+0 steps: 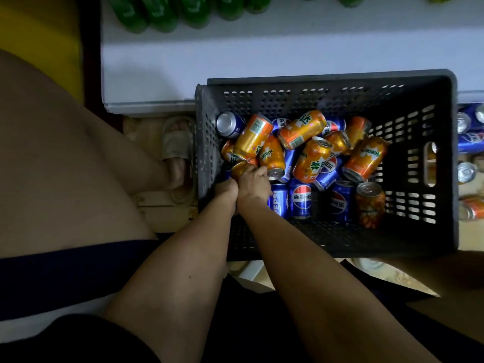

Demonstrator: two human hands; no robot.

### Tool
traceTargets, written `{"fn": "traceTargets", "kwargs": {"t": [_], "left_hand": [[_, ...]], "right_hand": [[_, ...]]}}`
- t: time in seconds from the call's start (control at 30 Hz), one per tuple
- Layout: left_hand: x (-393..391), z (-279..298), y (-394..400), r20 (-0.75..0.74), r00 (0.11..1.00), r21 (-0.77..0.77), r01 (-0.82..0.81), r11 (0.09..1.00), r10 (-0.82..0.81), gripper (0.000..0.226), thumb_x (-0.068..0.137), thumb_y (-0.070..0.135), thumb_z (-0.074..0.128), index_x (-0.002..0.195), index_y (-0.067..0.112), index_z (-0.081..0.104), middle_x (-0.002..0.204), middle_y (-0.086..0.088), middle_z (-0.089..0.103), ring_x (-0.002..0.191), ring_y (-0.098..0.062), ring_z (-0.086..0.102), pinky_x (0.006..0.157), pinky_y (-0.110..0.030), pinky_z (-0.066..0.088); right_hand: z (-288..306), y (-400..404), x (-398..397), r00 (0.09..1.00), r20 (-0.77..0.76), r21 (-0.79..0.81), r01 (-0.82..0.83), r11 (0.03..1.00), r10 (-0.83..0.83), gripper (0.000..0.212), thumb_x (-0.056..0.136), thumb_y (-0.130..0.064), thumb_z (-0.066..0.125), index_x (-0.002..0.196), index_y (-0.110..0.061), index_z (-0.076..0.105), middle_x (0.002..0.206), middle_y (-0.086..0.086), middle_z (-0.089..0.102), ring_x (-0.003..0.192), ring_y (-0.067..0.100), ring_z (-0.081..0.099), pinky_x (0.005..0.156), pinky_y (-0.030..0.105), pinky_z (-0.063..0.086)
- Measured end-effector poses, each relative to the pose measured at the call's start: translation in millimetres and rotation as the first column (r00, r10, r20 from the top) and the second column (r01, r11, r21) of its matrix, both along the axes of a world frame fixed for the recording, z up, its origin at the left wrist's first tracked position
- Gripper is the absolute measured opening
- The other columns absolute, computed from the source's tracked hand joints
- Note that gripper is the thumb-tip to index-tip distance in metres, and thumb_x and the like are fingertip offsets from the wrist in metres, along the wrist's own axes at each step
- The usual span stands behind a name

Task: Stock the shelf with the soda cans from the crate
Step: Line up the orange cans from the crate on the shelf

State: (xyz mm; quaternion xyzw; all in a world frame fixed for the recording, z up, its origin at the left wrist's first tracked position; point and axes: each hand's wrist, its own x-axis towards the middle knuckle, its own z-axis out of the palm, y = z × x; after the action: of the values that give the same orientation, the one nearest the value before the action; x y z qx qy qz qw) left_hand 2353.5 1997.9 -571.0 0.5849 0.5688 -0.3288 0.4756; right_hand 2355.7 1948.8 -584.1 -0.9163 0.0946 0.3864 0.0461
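Both forearms reach into the crate (442, 163). Right hand (255, 183) curls round an orange can (239, 169) at its left wall; left hand (226, 188) is beside it, grip hidden. Cans (301, 197) lie heaped inside. White shelf (262, 56) beyond holds green bottles (159, 14).

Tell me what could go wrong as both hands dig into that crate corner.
1. The right hand grips an orange can low in the heap; lifting it may topple the orange cans leaning above.
2. The left hand is crowded beside it against the crate wall, with little room, so knuckles may scrape.
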Motion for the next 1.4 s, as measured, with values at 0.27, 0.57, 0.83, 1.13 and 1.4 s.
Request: {"fn": "traceTargets", "kwargs": {"t": [0.27, 0.57, 0.83, 1.13, 1.4], "left_hand": [[-8.6, 14.9, -4.2, -0.038, 0.999, -0.121, -0.032, 0.992, 0.027, 0.037, 0.096, 0.037, 0.046, 0.12, 0.012, 0.06, 0.115, -0.011, 0.064, 0.102, -0.03, 0.06, 0.094, -0.048, 0.05], [-11.2, 37.3, -0.9, 0.077, 0.996, -0.109, 0.059, 0.992, -0.051, 0.044, 0.091, 0.034, 0.048, 0.129, 0.015, 0.058, 0.128, -0.009, 0.063, 0.099, -0.028, 0.062, 0.067, -0.039, 0.048], [15.5, 105.9, 2.1, 0.472, 0.805, 0.097, 0.359, 0.928, -0.36, 0.021, 0.097, 0.024, 0.045, 0.083, 0.015, 0.058, 0.094, -0.013, 0.063, 0.083, -0.027, 0.058, 0.076, -0.036, 0.045], [84.3, 229.3, 23.1, 0.528, 0.224, 0.717, 0.4, 0.572, -0.819, 0.028, 0.099, 0.032, 0.048, 0.124, 0.019, 0.053, 0.1, 0.002, 0.06, 0.092, -0.021, 0.056, 0.079, -0.035, 0.048], [138.4, 361.2, 36.0, 0.17, -0.284, 0.98, -0.054, 0.193, -0.944, 0.03, 0.097, 0.031, 0.048, 0.123, 0.018, 0.057, 0.119, -0.002, 0.062, 0.113, -0.021, 0.05, 0.092, -0.04, 0.042]], "right_hand": [[8.9, -25.1, -4.3, 0.96, -0.061, 0.3, 0.278, 0.913, -0.272, 0.047, 0.097, -0.012, 0.056, 0.137, -0.003, 0.031, 0.138, 0.024, 0.044, 0.125, 0.043, 0.051, 0.099, 0.047, 0.044], [41.1, -55.5, -22.5, 0.89, -0.099, 0.482, 0.434, 0.761, -0.444, 0.09, 0.071, -0.039, 0.082, 0.142, -0.007, 0.037, 0.143, 0.016, 0.034, 0.128, 0.035, 0.045, 0.106, 0.043, 0.044], [95.0, -71.9, -11.4, 0.686, -0.123, 0.781, 0.512, 0.357, -0.717, 0.092, 0.069, -0.029, 0.088, 0.134, -0.012, 0.025, 0.121, 0.01, 0.057, 0.107, 0.025, 0.061, 0.091, 0.044, 0.055], [222.2, -92.8, 59.5, 0.675, 0.05, 0.938, 0.222, 0.268, -0.736, 0.07, 0.073, -0.018, 0.085, 0.125, -0.017, 0.038, 0.108, 0.007, 0.059, 0.098, 0.022, 0.062, 0.08, 0.038, 0.057], [360.6, -91.4, 109.1, 0.622, 0.261, 0.964, -0.123, 0.237, -0.739, 0.069, 0.081, -0.039, 0.078, 0.132, -0.02, 0.035, 0.117, -0.001, 0.056, 0.105, 0.013, 0.06, 0.08, 0.031, 0.053]]}}
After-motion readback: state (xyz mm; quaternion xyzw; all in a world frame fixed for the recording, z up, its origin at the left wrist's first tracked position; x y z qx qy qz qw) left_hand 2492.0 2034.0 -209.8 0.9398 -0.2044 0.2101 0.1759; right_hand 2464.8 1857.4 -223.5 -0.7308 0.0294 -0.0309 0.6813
